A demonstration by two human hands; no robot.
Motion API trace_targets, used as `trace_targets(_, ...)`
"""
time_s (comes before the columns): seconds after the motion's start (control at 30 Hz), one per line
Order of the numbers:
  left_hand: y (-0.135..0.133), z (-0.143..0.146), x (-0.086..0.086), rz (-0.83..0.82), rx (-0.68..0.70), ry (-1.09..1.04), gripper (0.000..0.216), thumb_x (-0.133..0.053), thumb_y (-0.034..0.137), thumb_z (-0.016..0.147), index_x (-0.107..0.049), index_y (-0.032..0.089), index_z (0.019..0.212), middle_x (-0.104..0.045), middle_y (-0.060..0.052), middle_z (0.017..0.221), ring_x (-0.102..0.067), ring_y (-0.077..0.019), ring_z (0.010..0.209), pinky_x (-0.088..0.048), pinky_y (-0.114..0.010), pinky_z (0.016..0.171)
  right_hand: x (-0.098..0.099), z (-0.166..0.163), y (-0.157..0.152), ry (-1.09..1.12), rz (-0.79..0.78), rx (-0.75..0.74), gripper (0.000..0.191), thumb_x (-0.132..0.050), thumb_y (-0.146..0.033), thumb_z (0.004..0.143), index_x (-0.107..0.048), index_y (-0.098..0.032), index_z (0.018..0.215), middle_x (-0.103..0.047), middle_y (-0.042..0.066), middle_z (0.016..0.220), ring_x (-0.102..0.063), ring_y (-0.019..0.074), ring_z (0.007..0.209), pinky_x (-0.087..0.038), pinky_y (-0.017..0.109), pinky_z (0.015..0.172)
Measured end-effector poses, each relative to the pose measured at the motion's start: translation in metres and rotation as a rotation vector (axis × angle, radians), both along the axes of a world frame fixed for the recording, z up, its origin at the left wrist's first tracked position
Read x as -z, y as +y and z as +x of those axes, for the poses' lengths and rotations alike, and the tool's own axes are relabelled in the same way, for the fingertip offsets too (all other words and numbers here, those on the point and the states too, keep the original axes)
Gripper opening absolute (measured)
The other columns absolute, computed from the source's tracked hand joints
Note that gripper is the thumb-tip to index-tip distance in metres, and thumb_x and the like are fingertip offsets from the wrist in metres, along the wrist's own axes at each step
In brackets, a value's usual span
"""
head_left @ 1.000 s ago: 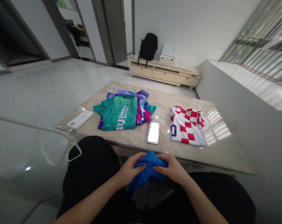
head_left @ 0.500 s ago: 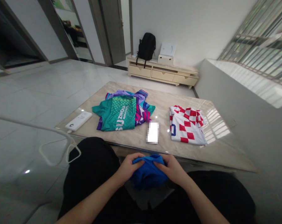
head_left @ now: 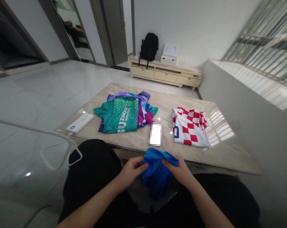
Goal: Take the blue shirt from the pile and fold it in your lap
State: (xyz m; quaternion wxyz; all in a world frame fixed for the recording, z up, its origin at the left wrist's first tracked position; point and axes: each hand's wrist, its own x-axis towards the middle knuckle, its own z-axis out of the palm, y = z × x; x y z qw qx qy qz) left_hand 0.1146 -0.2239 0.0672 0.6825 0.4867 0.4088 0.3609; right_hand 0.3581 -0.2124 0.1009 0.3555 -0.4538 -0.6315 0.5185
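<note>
Crumpled blue fabric garment [head_left: 157, 177] hangs over the lap at 6 o'clock off the beige marble surface [head_left: 162, 104], its top edge clenched in the fingers of the left hand [head_left: 129, 169] and right hand [head_left: 180, 171], seemingly mid-untangling; opening it flat calls for finding its hem.

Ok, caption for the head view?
Left hand and right hand grip a blue garment by a table bearing teal shirt and checkered jersey.

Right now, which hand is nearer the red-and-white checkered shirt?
Right. The right hand grips the blue garment below and left of the checkered shirt; the left hand sits farther left, across the garment.
</note>
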Motion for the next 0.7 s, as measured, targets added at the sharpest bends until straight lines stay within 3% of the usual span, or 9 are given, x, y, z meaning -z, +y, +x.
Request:
trace_targets(0.07, -0.002, 0.001, 0.003, 0.003, -0.006, 0.005, 0.045, -0.072, 0.057, 0.087, -0.071, 0.012, 0.092, -0.07, -0.004, 0.081, -0.06, -0.0167, 0.073, -0.046, -0.027, 0.071, 0.004, -0.003, 0.0, -0.072, 0.062, -0.052, 0.022, -0.069, -0.04, 0.092, -0.07, -0.018, 0.092, -0.067, 0.006, 0.101, -0.062, 0.0216, 0.092, -0.05, 0.032, 0.083)
trace_targets(0.1, -0.003, 0.002, 0.004, 0.009, 0.007, 0.015, 0.047, -0.071, 0.059, 0.088, -0.07, 0.012, 0.089, -0.067, -0.002, 0.077, -0.057, -0.015, 0.069, -0.044, -0.026, 0.067, 0.006, -0.005, -0.001, -0.102, 0.066, -0.084, 0.025, -0.072, -0.038, 0.09, -0.071, -0.019, 0.107, -0.068, 0.007, 0.111, -0.063, 0.0238, 0.101, -0.05, 0.034, 0.09)
trace_targets(0.2, -0.007, 0.005, 0.005, 0.058, 0.105, 0.077, 0.051, -0.066, 0.063, 0.09, -0.067, 0.013, 0.083, -0.059, 0.0, 0.071, -0.049, -0.0118, 0.064, -0.038, -0.023, 0.06, 0.013, -0.013, -0.007, -0.158, -0.042, -0.214, 0.068, -0.081, -0.035, 0.082, -0.055, -0.025, 0.145, -0.071, 0.004, 0.107, -0.066, 0.0231, 0.096, -0.052, 0.034, 0.087)
trace_targets(0.23, -0.008, 0.005, 0.004, 0.08, 0.14, 0.107, 0.052, -0.065, 0.064, 0.09, -0.067, 0.013, 0.082, -0.058, 0.0, 0.071, -0.048, -0.0117, 0.064, -0.037, -0.023, 0.06, 0.013, -0.015, -0.009, -0.177, -0.07, -0.27, 0.067, -0.081, -0.034, 0.082, -0.057, -0.026, 0.143, -0.073, 0.003, 0.102, -0.066, 0.0219, 0.091, -0.052, 0.033, 0.084)
trace_targets(0.3, -0.01, 0.006, 0.001, 0.106, 0.183, 0.147, 0.051, -0.064, 0.063, 0.091, -0.069, 0.013, 0.085, -0.061, -0.001, 0.075, -0.052, -0.0132, 0.069, -0.04, -0.024, 0.064, 0.01, -0.015, -0.011, -0.226, -0.071, -0.344, 0.04, -0.079, -0.031, 0.083, -0.072, -0.024, 0.122, -0.073, 0.001, 0.093, -0.066, 0.0195, 0.082, -0.051, 0.03, 0.077)
trace_targets(0.37, -0.009, 0.005, -0.003, 0.104, 0.191, 0.142, 0.047, -0.064, 0.06, 0.092, -0.07, 0.014, 0.097, -0.067, -0.004, 0.085, -0.058, -0.0164, 0.079, -0.045, -0.026, 0.072, 0.004, -0.011, -0.009, -0.252, -0.042, -0.309, 0.016, -0.076, -0.029, 0.085, -0.077, -0.021, 0.098, -0.073, 0.0, 0.087, -0.064, 0.0178, 0.077, -0.048, 0.027, 0.071)
trace_targets(0.47, -0.006, 0.003, -0.005, 0.141, 0.208, 0.183, 0.048, -0.07, 0.058, 0.089, -0.068, 0.016, 0.112, -0.07, -0.005, 0.1, -0.062, -0.0206, 0.089, -0.048, -0.029, 0.08, -0.002, 0.004, -0.001, -0.156, -0.031, -0.137, 0.018, -0.077, -0.036, 0.085, -0.073, -0.019, 0.092, -0.069, 0.0, 0.08, -0.06, 0.0164, 0.071, -0.046, 0.026, 0.065)
trace_targets(0.57, -0.004, 0.002, -0.004, 0.189, 0.275, 0.276, 0.044, -0.063, 0.057, 0.093, -0.072, 0.016, 0.107, -0.071, -0.004, 0.097, -0.062, -0.0223, 0.09, -0.047, -0.031, 0.083, -0.002, 0.018, 0.008, -0.032, -0.048, 0.038, 0.025, -0.074, -0.043, 0.088, -0.067, -0.019, 0.092, -0.065, 0.001, 0.077, -0.06, 0.0174, 0.068, -0.048, 0.028, 0.063)
trace_targets(0.7, -0.005, 0.003, -0.001, 0.217, 0.26, 0.304, 0.046, -0.051, 0.056, 0.1, -0.073, 0.015, 0.097, -0.071, -0.004, 0.091, -0.062, -0.0219, 0.086, -0.046, -0.03, 0.081, 0.001, 0.021, 0.012, -0.205, 0.159, 0.106, 0.006, -0.069, -0.023, 0.083, -0.064, -0.02, 0.086, -0.067, 0.008, 0.115, -0.064, 0.0248, 0.104, -0.05, 0.037, 0.09)
